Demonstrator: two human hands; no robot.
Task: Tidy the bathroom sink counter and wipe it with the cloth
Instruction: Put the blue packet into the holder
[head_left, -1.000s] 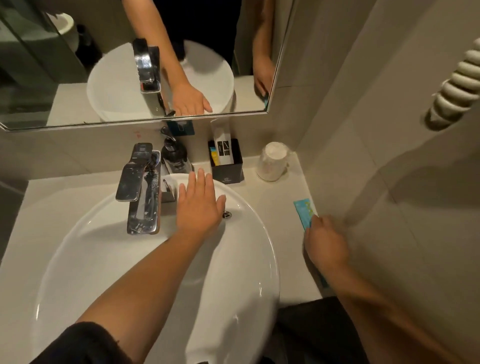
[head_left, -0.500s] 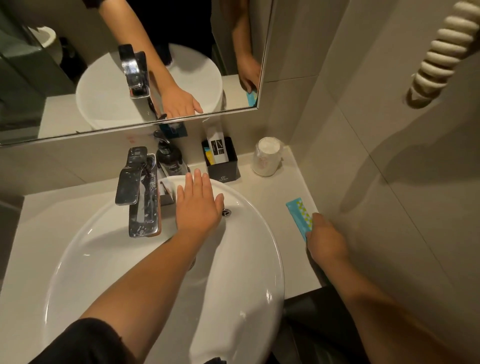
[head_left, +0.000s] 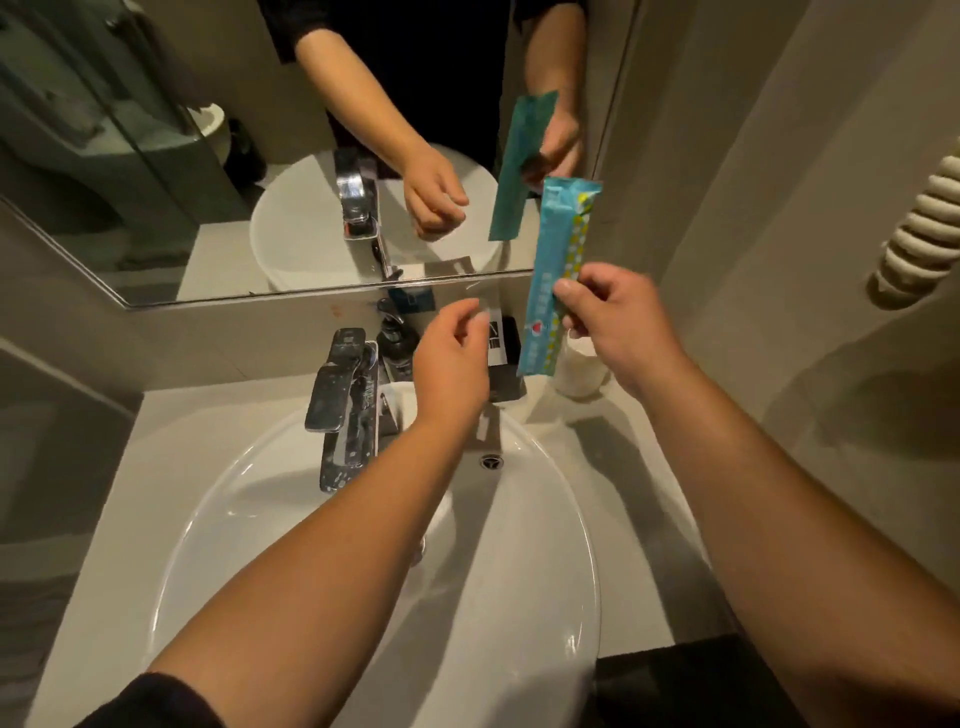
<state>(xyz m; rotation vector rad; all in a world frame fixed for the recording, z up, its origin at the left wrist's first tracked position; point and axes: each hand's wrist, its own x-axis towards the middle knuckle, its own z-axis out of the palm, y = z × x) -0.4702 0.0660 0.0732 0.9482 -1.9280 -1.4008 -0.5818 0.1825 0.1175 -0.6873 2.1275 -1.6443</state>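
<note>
Bare forearms; a black sleeve (head_left: 150, 701) covers the left arm above the elbow.

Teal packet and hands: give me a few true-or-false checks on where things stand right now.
1. The right hand holds the teal packet upright above the counter. True.
2. The left hand grips the faucet. False: it hangs in the air, half curled and empty, to the right of the faucet.
3. The packet lies flat on the counter. False: it is lifted clear, pinched near its middle.
4. A black holder stands at the back of the counter, partly hidden by the left hand and the packet. True.
5. A cloth is in the basin. False: no cloth shows there.
</note>
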